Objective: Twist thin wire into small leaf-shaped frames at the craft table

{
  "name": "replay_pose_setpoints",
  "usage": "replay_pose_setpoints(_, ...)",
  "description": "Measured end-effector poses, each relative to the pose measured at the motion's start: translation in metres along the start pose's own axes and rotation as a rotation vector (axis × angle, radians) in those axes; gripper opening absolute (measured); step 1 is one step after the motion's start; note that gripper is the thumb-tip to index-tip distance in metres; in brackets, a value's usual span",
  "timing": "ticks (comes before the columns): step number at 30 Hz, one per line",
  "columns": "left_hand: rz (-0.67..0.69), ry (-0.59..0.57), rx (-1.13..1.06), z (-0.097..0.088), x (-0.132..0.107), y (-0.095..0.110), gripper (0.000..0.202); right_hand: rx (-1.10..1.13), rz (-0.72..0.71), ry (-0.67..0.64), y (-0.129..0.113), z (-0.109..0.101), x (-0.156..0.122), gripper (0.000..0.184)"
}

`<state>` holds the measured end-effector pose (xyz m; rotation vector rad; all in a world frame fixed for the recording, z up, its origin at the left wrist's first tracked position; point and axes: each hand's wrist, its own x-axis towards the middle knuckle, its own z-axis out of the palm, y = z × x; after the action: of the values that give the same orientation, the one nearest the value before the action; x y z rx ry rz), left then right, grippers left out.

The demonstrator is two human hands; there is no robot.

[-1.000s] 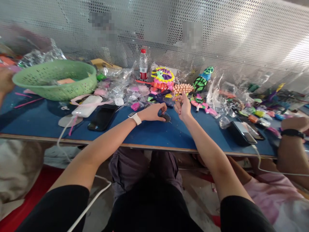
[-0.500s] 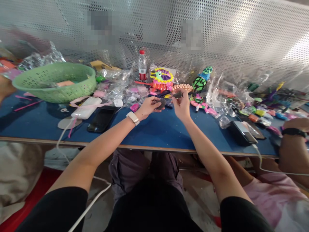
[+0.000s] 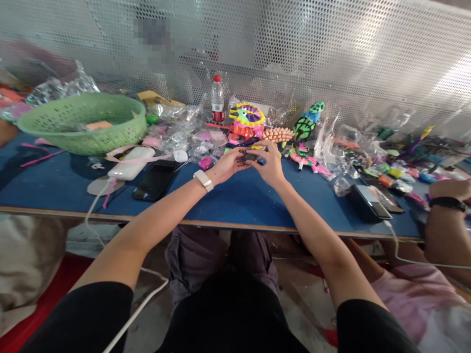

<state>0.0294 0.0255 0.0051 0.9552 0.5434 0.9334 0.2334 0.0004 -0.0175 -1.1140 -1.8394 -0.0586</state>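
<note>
Over the middle of the blue table (image 3: 239, 201), my left hand (image 3: 226, 165) and my right hand (image 3: 270, 164) meet around a small dark grey piece (image 3: 250, 157) that looks like modelling clay. Fingers of both hands close on it from either side and partly hide it. Just beyond them lie a brown spiky clay form (image 3: 277, 134) and a yellow, purple and red clay figure (image 3: 247, 120). To the right of my right hand sits a pink and green clay figure (image 3: 303, 156), with a green and black patterned piece (image 3: 304, 126) behind it.
A green basket (image 3: 121, 131), a white power bank (image 3: 132, 163) with a cable and a black phone (image 3: 155, 180) lie left. Behind stands a bottle (image 3: 217, 100) before the perforated metal wall. Right are a black device (image 3: 369, 202), clay lumps and another person's arm (image 3: 446, 215).
My hands were apart, each with a dark grey piece. My right hand has moved left to my left hand, and both now hold dark material together.
</note>
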Motion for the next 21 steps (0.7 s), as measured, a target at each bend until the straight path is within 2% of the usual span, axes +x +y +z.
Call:
replay_pose_setpoints(5, -0.001, -0.021, 0.004, 0.000, 0.000, -0.002, 0.021, -0.051, 0.040, -0.002, -0.003, -0.001, -0.001, 0.029)
replay_pose_setpoints(9, -0.003, -0.050, 0.010, 0.000, 0.000, -0.003, 0.018, -0.034, 0.082, 0.028, -0.005, -0.002, -0.001, 0.019)
replay_pose_setpoints(15, 0.046, -0.107, 0.132, -0.002, -0.001, -0.007, 0.009, 0.025, 0.043, 0.090, -0.006, 0.000, -0.001, 0.012)
replay_pose_setpoints(21, 0.135, -0.101, 0.248, -0.007, 0.003, -0.011, 0.025, 0.142, 0.067, 0.130, -0.009, 0.002, -0.004, 0.023)
